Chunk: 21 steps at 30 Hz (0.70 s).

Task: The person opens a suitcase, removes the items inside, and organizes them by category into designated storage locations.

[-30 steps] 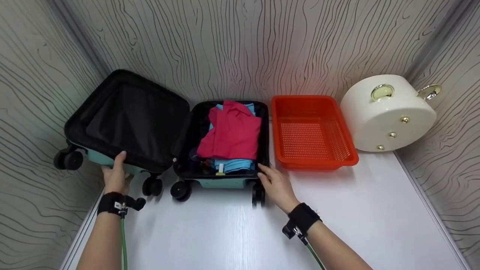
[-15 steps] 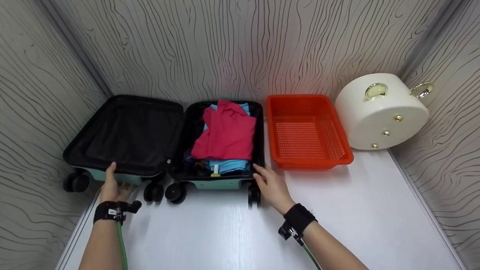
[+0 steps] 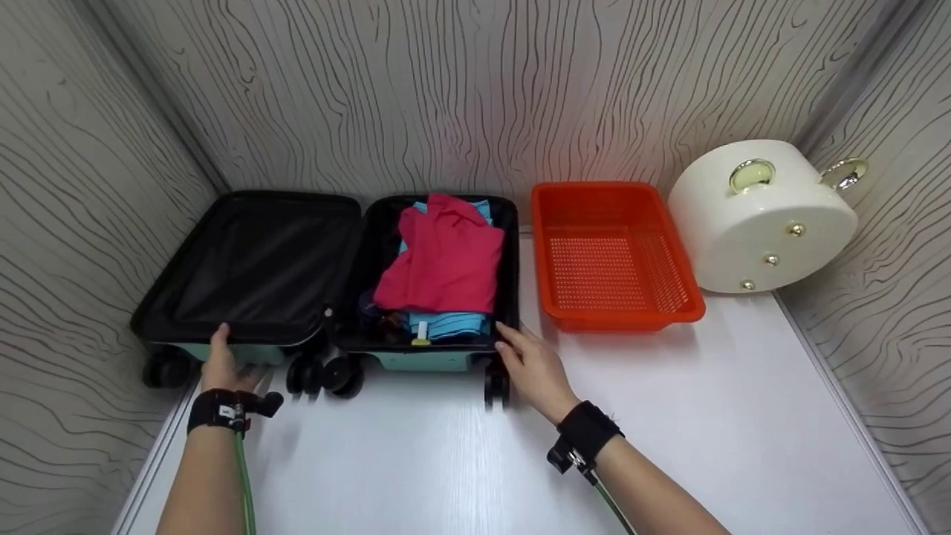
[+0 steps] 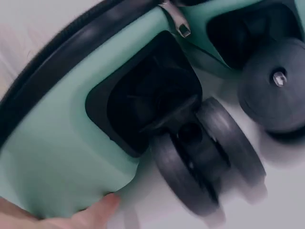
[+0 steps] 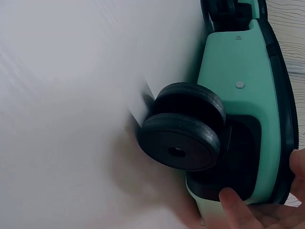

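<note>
A mint-green suitcase lies spread open, both halves showing black linings. My left hand [image 3: 223, 368] holds the front edge of the left half [image 3: 260, 267], thumb over the rim and fingers below; in the left wrist view its fingertips reach under the green shell [image 4: 62, 162], beside a black double wheel [image 4: 190, 157]. At the front right corner of the right half [image 3: 511, 260], my right hand [image 3: 539, 375] grips the edge near another wheel [image 5: 183, 129]. Inside that half lie a folded pink garment [image 3: 449, 264], blue cloth [image 3: 449, 325] under it and a small white-capped item [image 3: 421, 332].
An orange-red plastic basket [image 3: 609, 324] with a perforated bottom stands right of the suitcase. Beyond it a round white case [image 3: 743, 215] with gold handles and feet leans near the corner. Patterned walls [image 3: 475, 89] enclose the white table [image 3: 446, 461] at the back and sides.
The left half has come down from a raised tilt to nearly level, with my left hand on its edge. My right hand has kept its hold at the corner.
</note>
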Each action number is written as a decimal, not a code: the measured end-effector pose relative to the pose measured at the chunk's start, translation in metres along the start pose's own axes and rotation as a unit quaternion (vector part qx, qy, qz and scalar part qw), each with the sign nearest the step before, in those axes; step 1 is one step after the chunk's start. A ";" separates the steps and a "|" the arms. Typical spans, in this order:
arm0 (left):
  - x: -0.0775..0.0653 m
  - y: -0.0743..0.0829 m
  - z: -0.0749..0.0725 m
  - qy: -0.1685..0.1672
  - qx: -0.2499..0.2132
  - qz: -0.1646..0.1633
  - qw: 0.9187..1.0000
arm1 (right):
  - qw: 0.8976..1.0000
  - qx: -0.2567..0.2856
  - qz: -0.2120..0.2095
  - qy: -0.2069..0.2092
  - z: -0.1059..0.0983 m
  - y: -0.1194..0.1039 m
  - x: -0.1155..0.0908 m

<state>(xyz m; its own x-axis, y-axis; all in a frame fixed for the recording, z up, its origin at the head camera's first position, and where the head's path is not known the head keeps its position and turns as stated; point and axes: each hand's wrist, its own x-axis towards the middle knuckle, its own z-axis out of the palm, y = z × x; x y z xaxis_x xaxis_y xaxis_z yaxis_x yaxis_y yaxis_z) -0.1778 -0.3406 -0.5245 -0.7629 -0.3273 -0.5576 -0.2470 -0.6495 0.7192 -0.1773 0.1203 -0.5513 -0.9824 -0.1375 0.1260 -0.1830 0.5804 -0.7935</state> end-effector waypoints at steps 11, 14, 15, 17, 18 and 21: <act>-0.011 -0.003 0.000 0.033 0.141 0.012 0.989 | 1.000 -0.002 -0.008 -0.006 -0.001 0.003 -0.003; -0.013 -0.006 -0.001 0.045 0.165 0.033 0.985 | 1.000 -0.017 -0.011 -0.008 -0.002 0.002 -0.005; -0.013 -0.007 -0.001 0.046 0.163 0.035 0.985 | 1.000 -0.025 -0.012 -0.009 -0.002 0.002 -0.005; -0.010 -0.008 -0.001 0.048 0.146 0.035 0.988 | 0.999 -0.041 -0.016 -0.012 -0.004 0.003 -0.006; -0.008 -0.009 0.000 0.050 0.138 0.034 0.989 | 0.998 -0.049 -0.019 -0.014 -0.005 0.004 -0.006; -0.001 -0.011 0.005 0.068 0.112 0.038 0.991 | 0.997 -0.071 -0.025 -0.017 -0.009 0.006 -0.004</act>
<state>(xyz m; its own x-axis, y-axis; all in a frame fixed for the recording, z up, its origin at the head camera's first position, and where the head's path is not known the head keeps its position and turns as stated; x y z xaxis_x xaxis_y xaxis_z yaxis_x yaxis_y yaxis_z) -0.1770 -0.3298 -0.5303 -0.7012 -0.4683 -0.5376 -0.3302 -0.4550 0.8270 -0.1746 0.1318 -0.5515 -0.9706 -0.1945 0.1416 -0.2375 0.6802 -0.6935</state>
